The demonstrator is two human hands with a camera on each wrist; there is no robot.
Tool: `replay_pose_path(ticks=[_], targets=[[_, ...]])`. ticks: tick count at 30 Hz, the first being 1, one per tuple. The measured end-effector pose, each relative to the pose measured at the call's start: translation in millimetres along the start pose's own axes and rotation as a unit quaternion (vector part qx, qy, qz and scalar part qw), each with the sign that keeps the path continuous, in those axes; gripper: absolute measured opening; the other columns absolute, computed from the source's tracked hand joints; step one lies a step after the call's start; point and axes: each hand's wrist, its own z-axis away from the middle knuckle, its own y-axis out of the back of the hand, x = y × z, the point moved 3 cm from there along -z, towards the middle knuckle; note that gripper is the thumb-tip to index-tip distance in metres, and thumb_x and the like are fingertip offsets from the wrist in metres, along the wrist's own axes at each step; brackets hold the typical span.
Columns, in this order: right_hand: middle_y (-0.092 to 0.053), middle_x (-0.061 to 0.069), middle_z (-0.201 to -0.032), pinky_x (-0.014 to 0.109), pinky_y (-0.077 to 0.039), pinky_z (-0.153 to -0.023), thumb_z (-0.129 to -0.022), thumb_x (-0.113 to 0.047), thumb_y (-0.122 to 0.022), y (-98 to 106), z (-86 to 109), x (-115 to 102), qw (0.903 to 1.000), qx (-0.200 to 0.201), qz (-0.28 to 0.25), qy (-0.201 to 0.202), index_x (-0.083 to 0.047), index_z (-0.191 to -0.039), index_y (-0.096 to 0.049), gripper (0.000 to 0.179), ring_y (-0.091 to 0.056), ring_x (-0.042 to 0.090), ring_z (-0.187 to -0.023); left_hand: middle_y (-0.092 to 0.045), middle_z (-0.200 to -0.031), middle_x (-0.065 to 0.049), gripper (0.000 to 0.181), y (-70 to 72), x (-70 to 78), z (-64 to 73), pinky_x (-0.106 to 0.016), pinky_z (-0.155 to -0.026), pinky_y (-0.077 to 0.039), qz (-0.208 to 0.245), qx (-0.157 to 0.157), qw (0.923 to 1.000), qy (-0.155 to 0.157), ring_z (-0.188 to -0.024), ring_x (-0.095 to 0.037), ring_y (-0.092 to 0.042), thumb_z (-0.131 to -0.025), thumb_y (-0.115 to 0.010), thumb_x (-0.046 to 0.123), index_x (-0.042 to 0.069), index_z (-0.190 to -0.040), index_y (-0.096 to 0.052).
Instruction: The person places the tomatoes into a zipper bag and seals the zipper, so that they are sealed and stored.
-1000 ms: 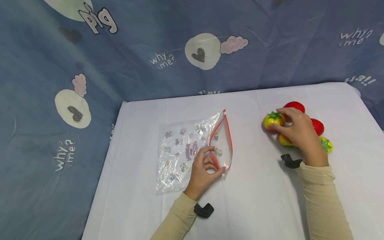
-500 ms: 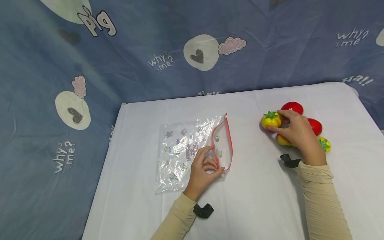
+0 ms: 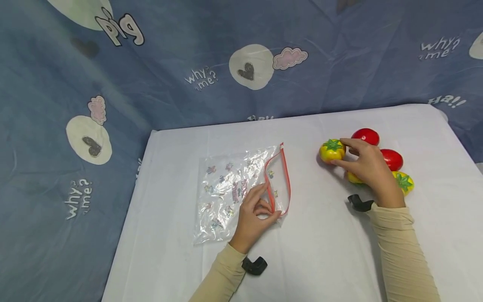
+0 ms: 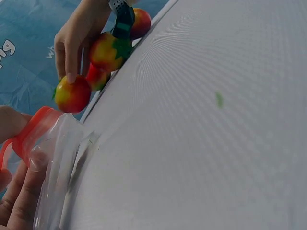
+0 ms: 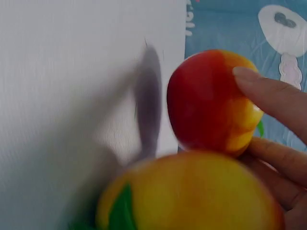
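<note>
A clear zip bag [image 3: 219,197] with small printed figures lies flat on the white table, its red-edged mouth parted toward the right. My left hand [image 3: 250,218] holds the bag's mouth, thumb at the near corner and fingers at the red edge; in the left wrist view the film covers some fingers. My right hand [image 3: 367,165] pinches a yellow-and-red toy fruit [image 3: 332,152] with a green leafy top between thumb and fingers. The right wrist view shows the held fruit [image 5: 206,103] beside its shadow on the cloth, with a fingertip on its side.
Behind and under the right hand sit other toy fruits: a red one [image 3: 366,136], a second red one [image 3: 392,160], a yellow one with green leaves [image 3: 403,182] and a partly hidden yellow one [image 3: 354,178]. A blue printed curtain [image 3: 170,63] borders the table's back and left.
My right hand has moved left with the toy fruit, away from the other fruits. The left hand stays at the bag's mouth, which has shifted slightly.
</note>
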Motion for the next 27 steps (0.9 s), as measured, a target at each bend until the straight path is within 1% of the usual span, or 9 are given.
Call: replay_pose_path(ticks=[3,7,11,16,21,23,27], targets=[[-0.057,0.02,-0.148,0.061,-0.052,-0.105,-0.086,-0.037,-0.085,-6.0,-2.2,-5.5,0.9996,-0.002,-0.021,0.02,-0.006,-0.147,-0.055,0.075,-0.059,0.045,-0.13,-0.053,-0.146,-0.014,0.082,0.0,-0.9,-0.5,-0.026,-0.072,-0.065,0.003,-0.002,1.0,0.002,-0.079,-0.018,-0.068,-0.076,-0.087,-0.005,0.003,-0.149,-0.053],[-0.057,0.019,-0.149,0.06,-0.051,-0.107,-0.085,-0.034,-0.086,-10.8,-3.0,-11.0,0.9992,0.003,-0.025,0.032,-0.007,-0.147,-0.056,0.074,-0.056,0.042,-0.134,-0.055,-0.144,-0.016,0.079,-0.9,-2.1,-1.0,-0.026,-0.072,-0.065,0.005,-0.011,0.9999,-0.006,-0.078,-0.021,-0.069,-0.076,-0.085,-0.007,-0.002,-0.147,-0.053],[-0.056,0.02,-0.15,0.06,-0.051,-0.107,-0.085,-0.033,-0.086,-10.8,-1.8,-12.5,0.9992,0.016,-0.017,0.033,-0.007,-0.147,-0.056,0.074,-0.055,0.042,-0.135,-0.06,-0.139,-0.018,0.073,-1.5,-2.2,-1.2,-0.026,-0.07,-0.065,0.002,-0.018,0.9997,-0.015,-0.076,-0.024,-0.07,-0.077,-0.083,-0.009,-0.001,-0.145,-0.057],[-0.056,0.019,-0.15,0.06,-0.051,-0.107,-0.085,-0.032,-0.086,-11.3,-1.6,-14.2,0.9985,0.022,-0.024,0.043,-0.008,-0.148,-0.056,0.074,-0.055,0.041,-0.136,-0.064,-0.135,-0.018,0.066,-1.5,-3.2,-0.8,-0.026,-0.07,-0.065,-0.007,-0.016,0.9997,-0.018,-0.076,-0.023,-0.069,-0.08,-0.081,-0.008,0.001,-0.142,-0.06],[-0.059,0.015,-0.148,0.058,-0.052,-0.107,-0.085,-0.03,-0.087,-15.2,-1.7,-19.9,0.9972,0.031,-0.026,0.062,-0.011,-0.147,-0.058,0.071,-0.057,0.038,-0.134,-0.064,-0.137,-0.017,0.071,-1.2,-1.8,-0.7,-0.026,-0.071,-0.065,-0.008,-0.014,0.9998,-0.007,-0.077,-0.023,-0.068,-0.078,-0.085,-0.005,0.002,-0.144,-0.059],[-0.06,0.015,-0.147,0.057,-0.053,-0.106,-0.085,-0.027,-0.087,-17.7,-1.8,-22.8,0.996,0.038,-0.032,0.075,-0.011,-0.145,-0.059,0.068,-0.059,0.038,-0.132,-0.064,-0.138,-0.018,0.074,-1.2,-0.9,-0.5,-0.027,-0.071,-0.066,-0.008,-0.013,0.9999,-0.004,-0.077,-0.024,-0.067,-0.076,-0.088,-0.004,0.001,-0.144,-0.059],[-0.063,0.014,-0.144,0.05,-0.054,-0.104,-0.083,-0.019,-0.088,-24.0,-2.4,-27.5,0.9921,0.053,-0.042,0.106,-0.009,-0.143,-0.062,0.066,-0.063,0.036,-0.129,-0.062,-0.138,-0.02,0.08,-1.3,-0.1,0.0,-0.029,-0.07,-0.066,-0.006,-0.009,0.9999,-0.004,-0.076,-0.027,-0.067,-0.072,-0.09,-0.004,0.001,-0.144,-0.057]])
